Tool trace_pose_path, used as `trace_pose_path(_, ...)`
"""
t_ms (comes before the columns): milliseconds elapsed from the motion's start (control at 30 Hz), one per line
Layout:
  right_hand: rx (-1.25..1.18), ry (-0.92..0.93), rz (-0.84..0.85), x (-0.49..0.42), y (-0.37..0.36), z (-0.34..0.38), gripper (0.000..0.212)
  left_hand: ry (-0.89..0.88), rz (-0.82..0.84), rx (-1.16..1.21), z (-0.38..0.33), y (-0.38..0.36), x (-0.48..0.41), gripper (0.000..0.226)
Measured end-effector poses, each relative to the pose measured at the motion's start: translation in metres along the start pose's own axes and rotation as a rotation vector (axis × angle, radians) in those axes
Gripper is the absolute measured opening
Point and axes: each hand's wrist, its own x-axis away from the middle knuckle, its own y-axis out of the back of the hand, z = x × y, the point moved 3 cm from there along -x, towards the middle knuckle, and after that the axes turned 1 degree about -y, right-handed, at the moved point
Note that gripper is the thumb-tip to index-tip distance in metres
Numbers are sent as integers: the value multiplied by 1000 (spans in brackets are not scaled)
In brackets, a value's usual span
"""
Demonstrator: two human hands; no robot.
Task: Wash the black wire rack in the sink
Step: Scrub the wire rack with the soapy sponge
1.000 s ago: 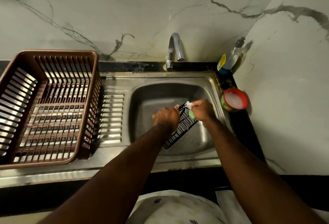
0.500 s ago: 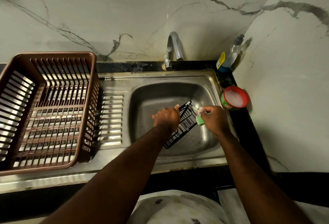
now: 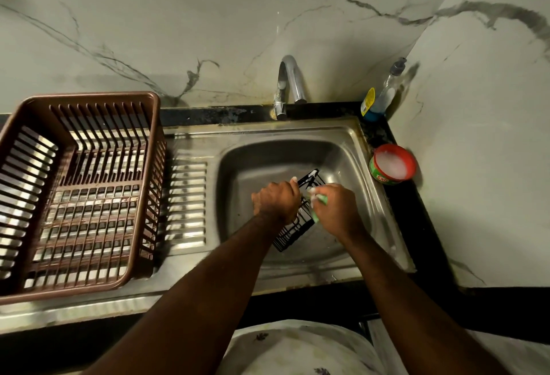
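In the sink [image 3: 351, 142], the left hand [image 3: 276, 200] grips a tilted black wire rack [image 3: 293, 233], the right hand [image 3: 334, 206] pinches a green sponge [image 3: 322, 199] against it; brown basket [image 3: 80, 190] left, soap tub [image 3: 392, 164] right.

The wire rack [image 3: 293, 234] is black, the scrub pad [image 3: 323, 199] green. The dish basket [image 3: 89, 98] is brown, the sink [image 3: 268, 153] dull silver. White wall tiles [image 3: 178, 17] carry grey veins. The soap tub [image 3: 378, 177] is green, red-rimmed; the bottle [image 3: 387, 92] has a yellow label [image 3: 370, 100].
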Motion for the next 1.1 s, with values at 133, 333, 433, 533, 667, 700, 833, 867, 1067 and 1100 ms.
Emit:
trace_pose_path(133, 50, -37, -107, -20, 8, -2, 30, -20, 0, 22, 5, 3, -1, 73)
trace_pose_path(333, 27, 104, 17, -25, -10, 17, 23, -56, 38, -40, 1, 4, -1, 55)
trace_pose_path(433, 100, 73, 57, -27, -13, 16, 20, -53, 35, -42, 1, 3, -3, 50)
trace_pose_path(533, 232, -33, 34, -35, -8, 11, 22, -67, 47, -35, -2, 0, -2, 49)
trace_pose_path(667, 160, -15, 50, -34, -12, 14, 17, -57, 54, -60, -2, 0, -2, 49)
trace_pose_path(700, 115, 2, 74, -33, -14, 15, 17, -55, 69, -69, -1, 0, -3, 49)
trace_pose_path(833, 88, 8, 123, -34, -12, 15, 16, -72, 105, -91, 2, 6, -5, 45)
trace_pose_path(867, 116, 3, 118, -37, -10, 14, 13, -71, 102, -89, 1, 7, -5, 45)
trace_pose_path(1067, 257, -83, 44, -46, -3, 10, 15, -74, 88, -51, 0, 9, -5, 49)
trace_pose_path(1100, 217, -65, 60, -44, -6, 12, 14, -81, 89, -60, 0, 9, -5, 50)
